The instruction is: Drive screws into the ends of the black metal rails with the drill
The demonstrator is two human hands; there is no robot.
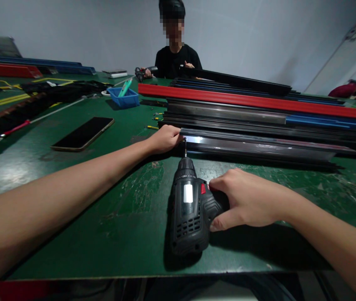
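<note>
My right hand is wrapped round the handle of a black cordless drill, which lies on its side low over the green table. Its bit points away from me and meets the near left end of a dark metal profile. A bright spot of light falls on the profile beside the bit tip. At that same end, my left hand grips the profile with fingers closed; the fingertips are partly hidden. Whether a screw sits at the bit tip is too small to tell.
Behind the profile lie more dark profiles and a long red one. A phone and a blue basket are on the left, near black material and yellow strips. Across the table, a person holds another drill and a black profile.
</note>
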